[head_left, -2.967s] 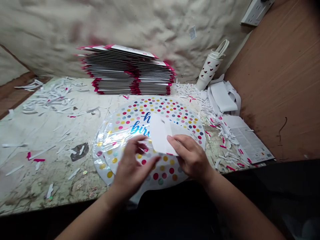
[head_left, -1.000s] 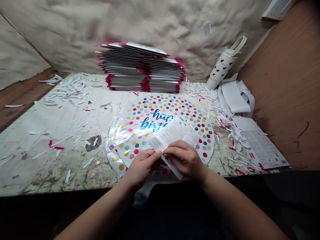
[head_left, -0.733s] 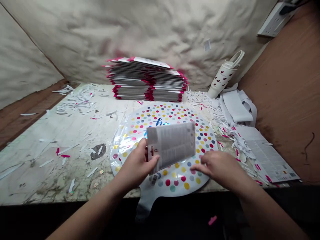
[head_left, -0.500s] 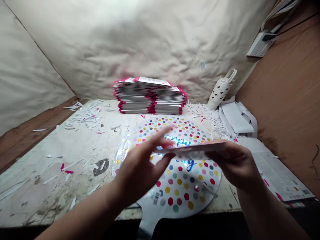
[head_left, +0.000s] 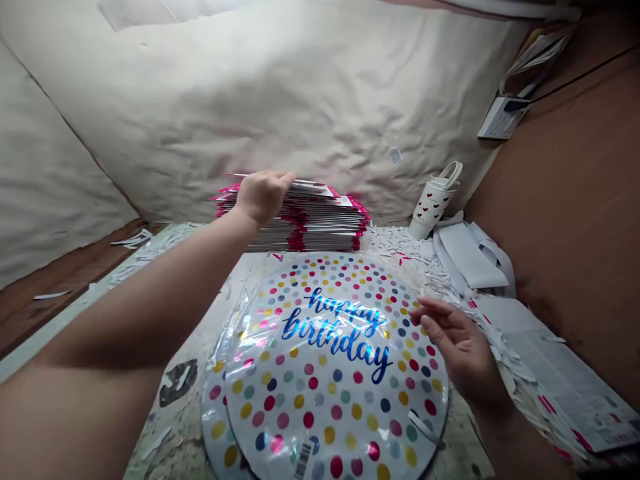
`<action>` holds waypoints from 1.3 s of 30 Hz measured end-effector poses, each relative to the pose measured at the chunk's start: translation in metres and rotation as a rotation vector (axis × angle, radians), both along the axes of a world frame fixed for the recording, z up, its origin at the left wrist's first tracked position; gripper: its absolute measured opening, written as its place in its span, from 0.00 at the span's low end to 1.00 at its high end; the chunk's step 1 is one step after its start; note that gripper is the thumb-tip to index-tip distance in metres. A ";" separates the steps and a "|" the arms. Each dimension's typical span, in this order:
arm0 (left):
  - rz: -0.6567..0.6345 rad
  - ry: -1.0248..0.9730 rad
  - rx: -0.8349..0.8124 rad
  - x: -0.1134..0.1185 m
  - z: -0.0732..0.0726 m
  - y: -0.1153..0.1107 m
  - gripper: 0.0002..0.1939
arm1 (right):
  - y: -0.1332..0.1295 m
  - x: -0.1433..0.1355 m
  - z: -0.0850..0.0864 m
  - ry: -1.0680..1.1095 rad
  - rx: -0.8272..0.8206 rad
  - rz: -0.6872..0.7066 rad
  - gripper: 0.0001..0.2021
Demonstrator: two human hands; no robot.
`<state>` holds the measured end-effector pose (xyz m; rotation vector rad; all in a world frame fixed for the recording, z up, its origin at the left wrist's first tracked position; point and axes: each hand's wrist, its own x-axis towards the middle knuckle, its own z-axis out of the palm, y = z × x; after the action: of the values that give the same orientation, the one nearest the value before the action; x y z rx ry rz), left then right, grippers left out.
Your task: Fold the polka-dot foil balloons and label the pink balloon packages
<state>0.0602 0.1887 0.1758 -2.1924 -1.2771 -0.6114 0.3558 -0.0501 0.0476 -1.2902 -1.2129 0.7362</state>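
My left hand (head_left: 265,195) reaches to the back and is closed on a flat card (head_left: 305,181) at the top of the stack. Under it stands the tall stack of pink-edged white cards (head_left: 325,223). My right hand (head_left: 457,340) hovers over the right edge of the round dotted "happy birthday" piece (head_left: 320,393), palm turned inward, fingers loosely curled and apart, holding nothing. That round piece lies in clear wrap on the table, overlapping another one beneath it at the left.
A white bottle with hearts (head_left: 431,203) stands at the back right. Beside it lie folded white sheets (head_left: 470,257) and a printed card sheet (head_left: 565,373). Paper shreds (head_left: 390,243) litter the table (head_left: 200,333). A socket (head_left: 503,119) hangs on the right.
My left hand has moved forward to the stack. My right hand no longer holds the thin flat card and has opened. The view has shifted, showing more of the round dotted piece.
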 end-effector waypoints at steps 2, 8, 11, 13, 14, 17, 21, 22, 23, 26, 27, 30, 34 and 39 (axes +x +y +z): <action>0.037 0.027 -0.100 -0.004 -0.001 0.030 0.20 | -0.011 -0.002 -0.007 -0.224 -0.050 0.065 0.12; -0.099 -0.029 -0.401 0.026 -0.025 -0.033 0.19 | -0.060 -0.026 -0.020 -0.934 -0.013 0.783 0.29; -0.292 0.126 -0.773 0.041 -0.057 -0.143 0.13 | -0.077 -0.034 -0.033 -0.972 0.082 0.841 0.23; -0.467 0.202 -0.978 0.042 -0.084 -0.215 0.09 | -0.082 -0.034 -0.040 -0.863 0.099 0.728 0.18; -0.517 0.221 -1.073 0.040 -0.096 -0.244 0.10 | -0.083 -0.034 -0.043 -0.803 0.096 0.661 0.17; -0.479 0.172 -1.160 0.031 -0.124 -0.289 0.11 | -0.084 -0.034 -0.046 -0.716 0.119 0.513 0.14; -0.405 0.001 -1.217 0.027 -0.132 -0.271 0.09 | -0.084 -0.045 -0.042 -0.822 0.128 0.500 0.12; -0.367 -0.052 -1.243 0.027 -0.131 -0.262 0.07 | -0.082 -0.048 -0.040 -0.882 0.087 0.500 0.10; -0.327 -0.101 -1.302 0.027 -0.130 -0.253 0.04 | -0.079 -0.050 -0.037 -0.937 0.027 0.504 0.09; -0.231 -0.210 -1.628 0.025 -0.128 -0.230 0.09 | -0.067 -0.052 -0.025 -0.967 -0.218 0.602 0.05; -0.218 -0.236 -1.717 0.025 -0.128 -0.226 0.12 | -0.062 -0.053 -0.021 -0.922 -0.303 0.664 0.11; -0.216 -0.306 -1.718 0.026 -0.125 -0.220 0.11 | -0.051 -0.058 -0.010 -0.746 -0.416 0.790 0.22; -0.228 -0.272 -1.414 0.033 -0.116 -0.228 0.09 | -0.044 -0.075 -0.014 -0.632 -0.270 0.729 0.08; -0.194 -0.118 -1.078 0.009 -0.121 -0.251 0.20 | -0.040 -0.081 -0.036 -0.172 -0.340 0.651 0.10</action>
<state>0.0697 -0.0628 0.0549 -3.1942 -1.7091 -0.0764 0.2743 -0.0903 0.0120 -1.2454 -1.7322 1.3660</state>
